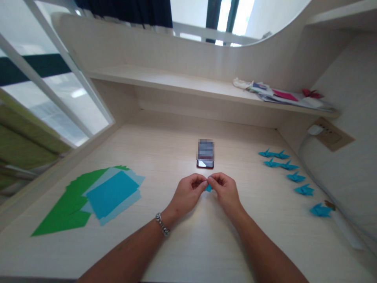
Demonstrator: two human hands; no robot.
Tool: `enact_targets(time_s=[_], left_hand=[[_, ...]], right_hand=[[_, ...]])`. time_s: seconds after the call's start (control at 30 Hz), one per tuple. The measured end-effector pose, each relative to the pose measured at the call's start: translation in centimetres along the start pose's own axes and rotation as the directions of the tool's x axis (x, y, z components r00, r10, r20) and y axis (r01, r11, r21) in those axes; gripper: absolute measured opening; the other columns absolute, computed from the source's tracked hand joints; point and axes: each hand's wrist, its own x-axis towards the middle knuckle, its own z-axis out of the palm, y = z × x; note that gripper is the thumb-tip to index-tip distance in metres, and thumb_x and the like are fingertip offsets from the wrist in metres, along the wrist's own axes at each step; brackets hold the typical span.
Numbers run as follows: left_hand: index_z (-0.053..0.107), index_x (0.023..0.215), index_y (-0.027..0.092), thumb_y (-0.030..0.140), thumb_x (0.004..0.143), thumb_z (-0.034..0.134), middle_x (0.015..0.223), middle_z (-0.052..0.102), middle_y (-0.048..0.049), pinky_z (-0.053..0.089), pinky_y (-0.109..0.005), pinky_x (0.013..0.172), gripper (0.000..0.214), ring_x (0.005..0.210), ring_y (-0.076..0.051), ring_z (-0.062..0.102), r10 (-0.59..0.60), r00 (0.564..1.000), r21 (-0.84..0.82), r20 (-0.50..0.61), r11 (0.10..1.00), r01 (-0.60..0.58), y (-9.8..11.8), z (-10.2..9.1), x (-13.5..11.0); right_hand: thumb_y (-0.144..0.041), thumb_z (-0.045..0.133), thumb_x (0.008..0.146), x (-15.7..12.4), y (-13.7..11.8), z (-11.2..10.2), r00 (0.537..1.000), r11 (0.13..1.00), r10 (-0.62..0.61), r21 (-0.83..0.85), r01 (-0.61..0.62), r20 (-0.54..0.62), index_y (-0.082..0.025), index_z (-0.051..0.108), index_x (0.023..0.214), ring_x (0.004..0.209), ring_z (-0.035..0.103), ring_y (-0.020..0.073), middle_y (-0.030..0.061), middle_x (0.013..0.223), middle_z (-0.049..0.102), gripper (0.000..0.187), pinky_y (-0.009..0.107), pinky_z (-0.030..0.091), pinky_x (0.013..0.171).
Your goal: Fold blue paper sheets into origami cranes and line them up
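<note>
A small folded piece of blue paper point(209, 188) is pinched between both hands, above the middle of the desk. My left hand point(190, 191), with a metal bracelet at the wrist, grips it by thumb and forefinger from the left. From the right, my right hand point(226, 191) holds it the same way, the fingertips of both hands nearly meeting. Most of the paper is hidden behind the fingers, so its folded shape cannot be made out. Just beyond the hands a phone point(205, 154) lies flat, its screen lit and blurred.
Blue paper sheets point(113, 193) lie over green sheets point(59, 210) on the left. Several folded blue paper cranes point(295, 177) line the right side, near a grey cable point(312, 173) plugged into a wall socket point(331, 133). A shelf point(176, 84) with papers point(284, 95) spans the back.
</note>
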Motion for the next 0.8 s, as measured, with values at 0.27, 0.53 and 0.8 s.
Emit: enact_targets(time_s=[0.27, 0.53, 0.8], left_hand=[[0.066, 0.087, 0.012, 0.028, 0.074, 0.07, 0.079, 0.07, -0.0085, 0.051, -0.03, 0.066, 0.021, 0.07, -0.017, 0.064, -0.108, 0.993, -0.178, 0.051, 0.977, 0.115, 0.15, 0.43, 0.02], [0.066, 0.077, 0.012, 0.026, 0.07, 0.074, 0.066, 0.069, -0.0062, 0.049, -0.027, 0.059, 0.018, 0.06, -0.016, 0.063, -0.171, 0.982, -0.195, 0.075, 0.964, 0.183, -0.26, 0.3, 0.04], [0.065, 0.076, 0.012, 0.025, 0.07, 0.073, 0.064, 0.068, -0.0056, 0.05, -0.028, 0.059, 0.016, 0.059, -0.016, 0.063, -0.176, 0.984, -0.192, -0.021, 0.967, 0.169, 0.12, 0.11, 0.4]], right_hand=[[-0.032, 0.069, 0.07, 0.02, -0.02, 0.25, 0.999, 0.997, 0.02, 0.078, -0.017, -0.046, -0.016, 0.065, 0.072, 0.057, 0.054, 0.0138, 0.0004, 0.062, 0.062, 0.017, 0.026, 0.043, 0.056], [-0.039, 0.07, 0.069, 0.38, -0.11, -0.22, 0.999, 0.998, 0.034, 0.048, -0.033, -0.019, -0.016, 0.064, 0.069, 0.055, 0.056, 0.0142, 0.0009, 0.059, 0.062, 0.024, 0.027, 0.046, 0.054], [-0.045, 0.068, 0.071, 0.23, -0.11, 0.18, 0.99, 0.986, 0.113, 0.117, -0.122, 0.082, -0.017, 0.065, 0.089, 0.064, 0.061, 0.0155, 0.0033, 0.075, 0.066, 0.033, 0.026, 0.049, 0.055]])
